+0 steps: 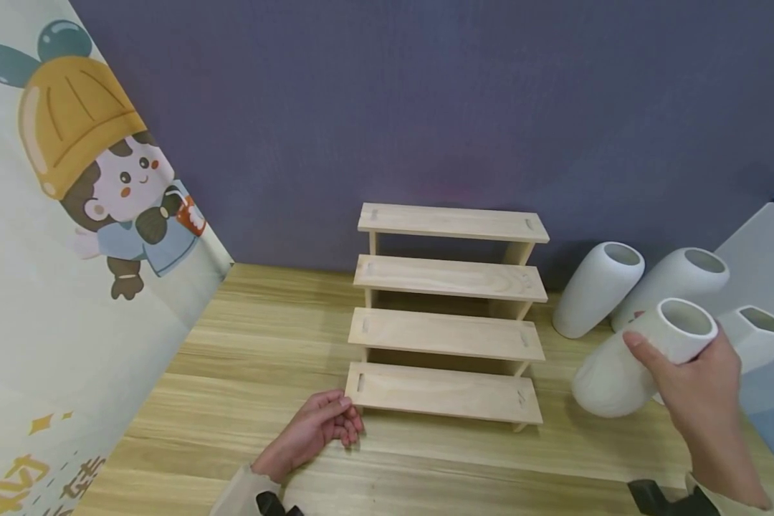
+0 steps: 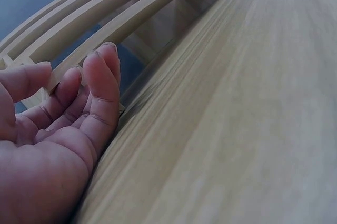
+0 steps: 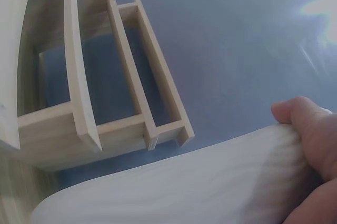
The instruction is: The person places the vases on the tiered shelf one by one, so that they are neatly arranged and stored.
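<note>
A pale wooden stepped display stand point(image 1: 445, 390) with several tiers stands on the wood-grain table. At its front left corner my left hand point(image 1: 319, 426) pinches the end of the lowest board; in the left wrist view the thumb lies above that corner point(image 2: 51, 84) and the curled fingers below it. My right hand point(image 1: 709, 387) grips a white vase point(image 1: 619, 373) near its round mouth, to the right of the stand. The vase is tilted, mouth toward me. Its ribbed side point(image 3: 174, 182) fills the lower part of the right wrist view.
Behind the held vase stand two rounded white vases point(image 1: 596, 290) point(image 1: 664, 287) and an angular-mouthed one point(image 1: 748, 344), partly hidden by my hand. A dark blue panel point(image 1: 451, 107) rises behind the stand. A cartoon-printed wall point(image 1: 103, 322) borders the table point(image 1: 251, 337) on the left.
</note>
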A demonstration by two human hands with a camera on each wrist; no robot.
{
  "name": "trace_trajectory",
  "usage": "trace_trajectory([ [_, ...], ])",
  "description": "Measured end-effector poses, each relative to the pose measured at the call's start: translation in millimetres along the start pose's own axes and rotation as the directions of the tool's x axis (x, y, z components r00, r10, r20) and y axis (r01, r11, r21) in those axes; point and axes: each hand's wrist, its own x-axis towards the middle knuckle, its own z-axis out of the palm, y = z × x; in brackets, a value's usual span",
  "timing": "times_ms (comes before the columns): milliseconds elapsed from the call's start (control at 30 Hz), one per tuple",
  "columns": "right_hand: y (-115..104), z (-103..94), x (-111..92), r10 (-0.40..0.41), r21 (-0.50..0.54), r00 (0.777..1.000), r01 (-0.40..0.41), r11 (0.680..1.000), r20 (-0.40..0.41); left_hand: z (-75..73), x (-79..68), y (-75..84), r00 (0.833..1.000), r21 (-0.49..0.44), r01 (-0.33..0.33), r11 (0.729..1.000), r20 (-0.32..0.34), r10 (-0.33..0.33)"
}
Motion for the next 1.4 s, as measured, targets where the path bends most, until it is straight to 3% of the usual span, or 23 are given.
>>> trace_trajectory([
  [267,-7.0,-3.0,-12.7,-0.045,-0.014,0.996,0.046,0.999,0.075,-0.3,0.0,-0.4,1.0,0.004,-0.003,1.0,0.0,0.003],
  [467,-12.8,-1.4,-21.0,-0.095,0.051,0.985,0.089,0.995,0.141,0.2,-0.3,-0.1,1.0,0.004,-0.001,1.0,-0.001,0.001],
  [700,-18.2,3.9,-31.5,-0.149,0.039,0.974,0.144,0.989,0.172,0.8,0.0,0.8,1.0,0.005,0.0,1.0,-0.002,0.0],
  [1100,-27.9,15.4,-45.6,-0.226,0.049,0.937,0.221,0.974,0.267,1.3,0.5,1.4,1.0,-0.011,-0.007,1.0,0.006,0.007],
  [1400,-36.9,30.3,-56.9,-0.317,0.165,0.901,0.278,0.946,0.297,2.2,0.6,2.0,1.0,-0.027,-0.003,1.0,-0.001,0.003],
])
